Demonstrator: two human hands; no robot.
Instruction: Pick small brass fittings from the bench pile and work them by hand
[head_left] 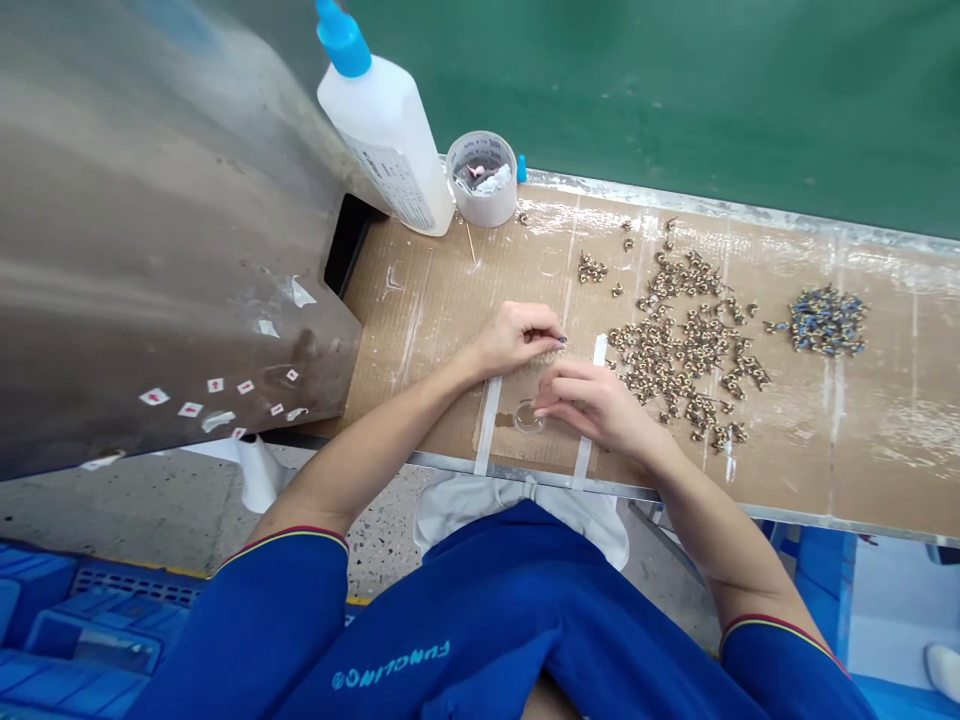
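My left hand (516,338) rests on the cardboard-covered bench (825,440), fingers curled in a pinch on a tiny dark piece at its fingertips. My right hand (592,400) lies just right of it, fingers drawn together near a small clear dish (527,417); what they hold is too small to make out. Two white tape strips (489,425) frame the spot where both hands work. A heap of small brass parts (682,350) spreads right of my right hand. A smaller pile of bluish parts (825,320) lies further right.
A white squeeze bottle with a blue cap (382,120) and a tape roll holding scraps (482,178) stand at the back left. A large metal housing (150,230) rises on the left. Blue crates (67,620) sit on the floor. A green wall (675,90) backs the bench.
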